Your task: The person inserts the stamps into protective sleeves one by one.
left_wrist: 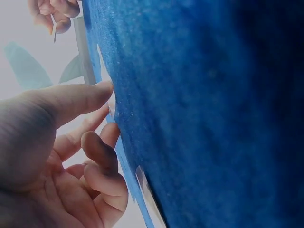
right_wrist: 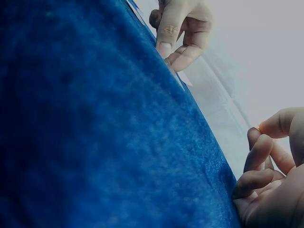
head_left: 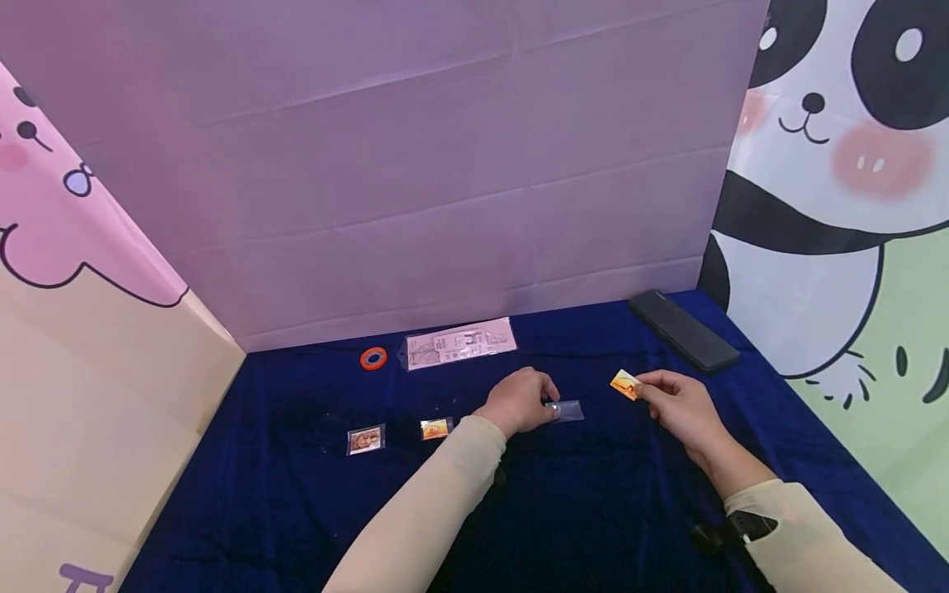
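My left hand (head_left: 521, 401) pinches the end of a small clear plastic sleeve (head_left: 572, 411) low on the dark blue cloth. In the left wrist view the thumb (left_wrist: 90, 97) and a fingertip meet at the sleeve's edge. To the right, my right hand (head_left: 685, 412) holds a small orange and yellow stamp (head_left: 624, 384) by one corner between thumb and fingers, apart from the sleeve. Left of the left forearm lie two sleeved stamps on the cloth: a brownish one (head_left: 365, 441) and an orange one (head_left: 435, 428), the latter right beside the sleeve cuff.
A roll of orange tape (head_left: 373, 358) lies at the back beside a pinkish banknote (head_left: 461, 343) in a clear sleeve. At the back right rests a black, phone-like slab (head_left: 682, 329). Fabric walls with cartoon animals enclose the blue cloth (head_left: 563, 511) on three sides.
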Demonstrator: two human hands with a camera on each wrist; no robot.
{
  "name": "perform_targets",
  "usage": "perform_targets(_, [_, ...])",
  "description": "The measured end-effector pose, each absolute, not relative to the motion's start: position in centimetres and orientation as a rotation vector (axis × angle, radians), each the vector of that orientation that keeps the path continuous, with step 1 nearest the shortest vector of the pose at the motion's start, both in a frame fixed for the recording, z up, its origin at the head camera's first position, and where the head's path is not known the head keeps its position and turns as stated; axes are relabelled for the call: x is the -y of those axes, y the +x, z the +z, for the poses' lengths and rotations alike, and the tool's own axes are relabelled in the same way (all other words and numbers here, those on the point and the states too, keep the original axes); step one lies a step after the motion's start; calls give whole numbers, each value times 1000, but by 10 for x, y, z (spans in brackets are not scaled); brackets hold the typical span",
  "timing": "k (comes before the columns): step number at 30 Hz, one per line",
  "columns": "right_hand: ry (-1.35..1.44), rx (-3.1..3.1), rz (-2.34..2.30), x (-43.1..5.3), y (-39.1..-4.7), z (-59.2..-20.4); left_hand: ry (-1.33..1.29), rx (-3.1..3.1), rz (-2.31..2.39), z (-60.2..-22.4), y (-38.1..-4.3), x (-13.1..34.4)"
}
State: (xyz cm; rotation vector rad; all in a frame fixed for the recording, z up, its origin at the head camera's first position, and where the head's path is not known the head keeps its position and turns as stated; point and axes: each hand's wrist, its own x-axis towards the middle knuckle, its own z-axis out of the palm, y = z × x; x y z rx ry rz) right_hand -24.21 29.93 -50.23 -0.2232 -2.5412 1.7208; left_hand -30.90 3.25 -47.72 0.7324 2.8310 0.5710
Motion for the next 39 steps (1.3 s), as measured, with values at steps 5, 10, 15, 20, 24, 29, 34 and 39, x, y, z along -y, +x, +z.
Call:
perform_targets(5, [-214,2547,1709,-298,-243,-501,728,-2836,568,-477,-310,-32])
perform_targets(10, [-211,2550,1708,-296,-244,-499,713,-2850,565,-477,-310,-30])
perform_targets(15, [-206,2560,1699,-295,-245,-497,715,-2816,641,-478,-311,-27])
perform_targets(20, [-207,2563,1707,-295,-246,-497,727,-2733,799,-479,-314,-20])
perform_targets(24, [-208,2541,1759,-295,-248,-498,719,-2684,928,-477,-315,-11])
perform_targets(29, [-194,2531,1806,-294,-249,-497,688,-2656,1065,-468,-313,3])
perform_targets(34, [-161,2544,1819,-290,-248,-491,671,-2616,1166,-457,-308,16])
perform_targets(39, [-96,2579,1763,-279,-247,-482,689,-2647,1215,-450,-305,31])
